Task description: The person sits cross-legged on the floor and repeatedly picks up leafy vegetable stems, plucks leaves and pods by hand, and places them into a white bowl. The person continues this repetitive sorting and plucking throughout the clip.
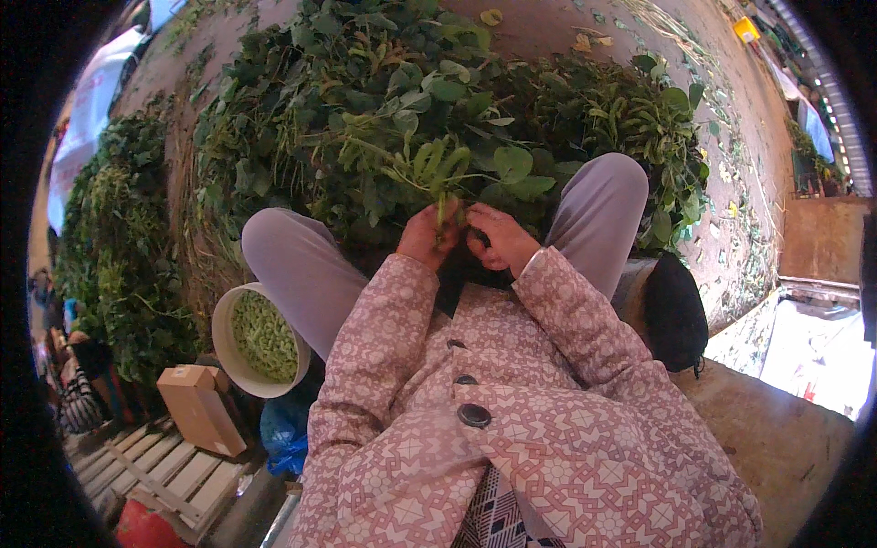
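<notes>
My left hand [428, 236] grips the stem of a leafy green bean plant, with plump green pods [438, 164] and broad leaves [514, 171] spreading above the fist. Close beside it on the right is my right hand [503, 236], its fingers curled near the stem. Whether anything is pinched in those fingers cannot be made out. Both hands are between my knees, in front of a large heap of cut bean plants [329, 103]. By my left knee, a white bucket [220, 335] holds many light green pods or beans [267, 339].
Another pile of plants [130, 233] lies at the far left. Behind the bucket are a cardboard box [199, 407], a wooden pallet [161, 466] and a blue plastic bag [284, 428]. A black rounded object [675, 315] is by my right hip. Scattered leaves lie on the ground [733, 171].
</notes>
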The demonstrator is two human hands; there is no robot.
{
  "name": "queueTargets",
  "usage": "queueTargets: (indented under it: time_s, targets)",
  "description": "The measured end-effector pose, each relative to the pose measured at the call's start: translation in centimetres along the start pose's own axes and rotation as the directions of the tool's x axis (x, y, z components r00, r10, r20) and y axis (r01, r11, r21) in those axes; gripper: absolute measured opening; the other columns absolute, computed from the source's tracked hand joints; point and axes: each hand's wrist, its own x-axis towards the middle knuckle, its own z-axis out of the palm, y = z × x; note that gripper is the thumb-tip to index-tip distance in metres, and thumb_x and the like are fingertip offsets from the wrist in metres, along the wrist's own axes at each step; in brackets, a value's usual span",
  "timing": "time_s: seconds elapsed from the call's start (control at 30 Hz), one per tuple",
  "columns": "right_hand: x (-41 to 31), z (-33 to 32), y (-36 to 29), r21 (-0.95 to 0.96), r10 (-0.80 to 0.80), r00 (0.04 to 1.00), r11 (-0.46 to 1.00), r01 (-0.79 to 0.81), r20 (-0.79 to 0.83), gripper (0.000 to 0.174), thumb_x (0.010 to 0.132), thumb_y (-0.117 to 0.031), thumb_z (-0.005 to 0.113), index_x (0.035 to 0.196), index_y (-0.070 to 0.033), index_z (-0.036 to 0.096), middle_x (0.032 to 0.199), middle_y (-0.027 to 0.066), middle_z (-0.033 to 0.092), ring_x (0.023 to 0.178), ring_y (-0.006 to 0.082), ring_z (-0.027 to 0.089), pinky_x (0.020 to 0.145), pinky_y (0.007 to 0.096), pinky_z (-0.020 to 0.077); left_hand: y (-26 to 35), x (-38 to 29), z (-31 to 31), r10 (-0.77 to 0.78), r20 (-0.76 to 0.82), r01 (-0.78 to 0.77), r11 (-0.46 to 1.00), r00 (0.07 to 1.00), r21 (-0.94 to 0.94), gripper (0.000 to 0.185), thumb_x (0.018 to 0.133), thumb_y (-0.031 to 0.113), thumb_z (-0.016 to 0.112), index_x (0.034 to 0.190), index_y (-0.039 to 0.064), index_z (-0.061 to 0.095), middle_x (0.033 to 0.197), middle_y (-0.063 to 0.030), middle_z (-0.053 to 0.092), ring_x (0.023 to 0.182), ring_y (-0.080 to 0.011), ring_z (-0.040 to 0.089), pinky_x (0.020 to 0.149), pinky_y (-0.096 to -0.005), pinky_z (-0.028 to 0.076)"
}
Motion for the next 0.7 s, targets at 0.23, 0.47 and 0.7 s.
queueTargets:
  time_s: [0.23, 0.47, 0.7]
  targets:
    - [-0.2, 0.1, -0.6, 0.043, 0.349, 0.931, 0.934, -0.356, 0.109, 0.027, 0.078, -0.013, 0.055, 0.105, -0.009, 0.053, 0.089, 0.0126, 0.048, 0.072, 0.0280, 0.047, 0.059, 0.0342, 0.0391, 0.4, -0.2, -0.3, 0.018, 0.094, -0.023, 0.999, 0.995, 0.046, 0.013, 0.085, 0.019, 0.059, 0.093, 0.008, 0.058, 0.071, 0.0003, 0.057, 0.048, -0.0070, 0.045, 0.036, -0.0179, 0.029]
    - [-0.3, -0.2, 1.0, -0.092, -0.054, 0.990, 0.994, 0.066, 0.129, 0.017, 0.088, -0.023, 0.051, 0.101, -0.013, 0.052, 0.065, 0.0032, 0.044, 0.047, 0.0122, 0.034, 0.039, 0.0251, 0.0236, -0.1, 0.0, -0.3, 0.088, 0.027, -0.092, 0.969, 0.996, 0.230, 0.014, 0.085, 0.018, 0.060, 0.094, 0.008, 0.058, 0.071, 0.0009, 0.056, 0.051, -0.0070, 0.047, 0.037, -0.0199, 0.031]
    - [0.0, 0.6, -1.2, 0.151, 0.405, 0.914, 0.903, -0.403, 0.018, 0.020, 0.091, -0.024, 0.049, 0.092, -0.005, 0.050, 0.059, 0.0014, 0.045, 0.050, 0.0089, 0.044, 0.043, 0.0250, 0.0331, -0.7, 0.2, -0.1, 0.098, -0.044, -0.092, 0.989, 0.994, 0.116, 0.022, 0.091, 0.028, 0.051, 0.096, 0.008, 0.058, 0.071, 0.0011, 0.055, 0.052, -0.0070, 0.047, 0.039, -0.0200, 0.031]
